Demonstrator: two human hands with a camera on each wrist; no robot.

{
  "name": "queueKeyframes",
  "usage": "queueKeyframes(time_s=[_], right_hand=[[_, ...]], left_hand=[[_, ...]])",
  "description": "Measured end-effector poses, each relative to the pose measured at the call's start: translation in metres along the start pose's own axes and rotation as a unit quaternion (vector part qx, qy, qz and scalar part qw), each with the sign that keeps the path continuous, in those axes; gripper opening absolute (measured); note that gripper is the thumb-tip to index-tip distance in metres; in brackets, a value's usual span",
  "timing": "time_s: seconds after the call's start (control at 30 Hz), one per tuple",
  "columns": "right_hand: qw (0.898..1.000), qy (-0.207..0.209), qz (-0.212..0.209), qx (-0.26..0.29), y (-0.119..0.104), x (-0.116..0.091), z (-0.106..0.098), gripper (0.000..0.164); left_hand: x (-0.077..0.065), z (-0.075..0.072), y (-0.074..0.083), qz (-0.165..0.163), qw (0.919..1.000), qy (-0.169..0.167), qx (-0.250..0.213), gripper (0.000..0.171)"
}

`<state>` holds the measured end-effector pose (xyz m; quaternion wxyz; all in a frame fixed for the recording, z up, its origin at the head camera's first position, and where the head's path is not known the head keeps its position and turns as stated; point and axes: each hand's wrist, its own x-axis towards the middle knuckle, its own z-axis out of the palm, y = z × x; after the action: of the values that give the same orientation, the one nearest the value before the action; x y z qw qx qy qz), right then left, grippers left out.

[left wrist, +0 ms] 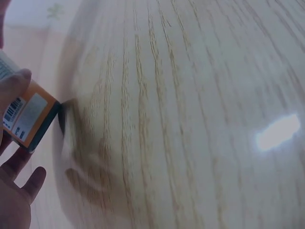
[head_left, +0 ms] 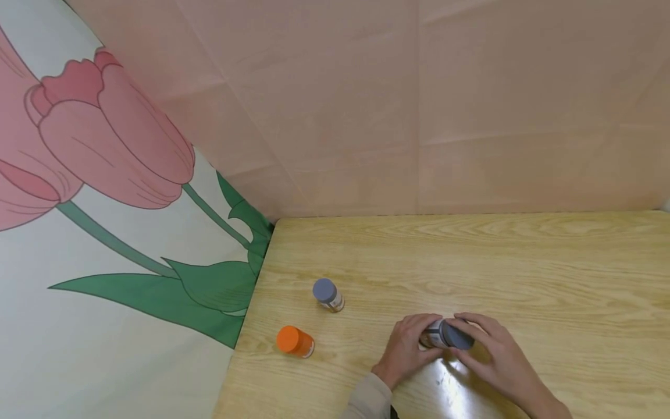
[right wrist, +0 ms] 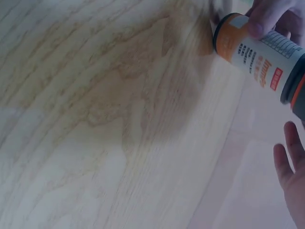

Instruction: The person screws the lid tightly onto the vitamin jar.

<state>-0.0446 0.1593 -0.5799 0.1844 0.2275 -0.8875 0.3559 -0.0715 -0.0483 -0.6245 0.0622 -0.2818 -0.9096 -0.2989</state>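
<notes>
My left hand (head_left: 405,346) grips the body of a small bottle (head_left: 433,335) that lies tilted over the table, its dark cap (head_left: 458,336) pointing right. On that cap are the thumb and fingers of my right hand (head_left: 494,355), holding it from both sides. The right wrist view shows the bottle's white and orange label (right wrist: 259,57) with print and a red patch. An orange line runs round the cap's lower part. Seen from the left wrist, the dark base (left wrist: 45,125) is close over the tabletop, and a barcode shows on the label.
A bottle with a grey-blue cap (head_left: 325,290) stands left of my hands on the wood-grain table (head_left: 502,256). Nearer the left edge is an orange-capped bottle (head_left: 295,340). A pinkish cloth (head_left: 366,116) hangs behind, and a tulip-printed cloth (head_left: 131,326) hangs at left.
</notes>
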Motion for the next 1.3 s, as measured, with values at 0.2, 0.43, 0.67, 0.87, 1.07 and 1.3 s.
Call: queueKeyframes(time_s=[0.2,0.43,0.67,0.87,1.07,1.3], right_hand=[[0.999,0.043,0.025,-0.023,-0.005,0.003,0.003,0.063],[0.991,0.038,0.122,-0.050,-0.012,0.004,0.007,0.058],[0.996,0.015,0.089,-0.013,-0.010,0.002,0.006,0.065],[0.999,0.025,0.028,-0.005,-0.006,0.002,0.004,0.070],[0.997,0.046,0.058,-0.033,-0.010,0.003,0.007,0.062],[0.990,0.064,0.112,-0.058,-0.013,0.004,0.013,0.064]], left_hand=[[0.001,-0.001,0.001,-0.003,1.0000,-0.007,0.002,0.066],[0.000,0.001,0.001,0.009,0.9998,0.008,0.017,0.064],[-0.001,0.003,0.000,0.023,0.9991,0.029,0.021,0.065],[-0.001,0.003,-0.001,0.022,0.9992,0.024,0.022,0.067],[0.000,0.002,0.000,0.015,0.9995,0.021,0.018,0.067],[-0.002,0.005,0.000,0.023,0.9988,0.036,0.024,0.066]])
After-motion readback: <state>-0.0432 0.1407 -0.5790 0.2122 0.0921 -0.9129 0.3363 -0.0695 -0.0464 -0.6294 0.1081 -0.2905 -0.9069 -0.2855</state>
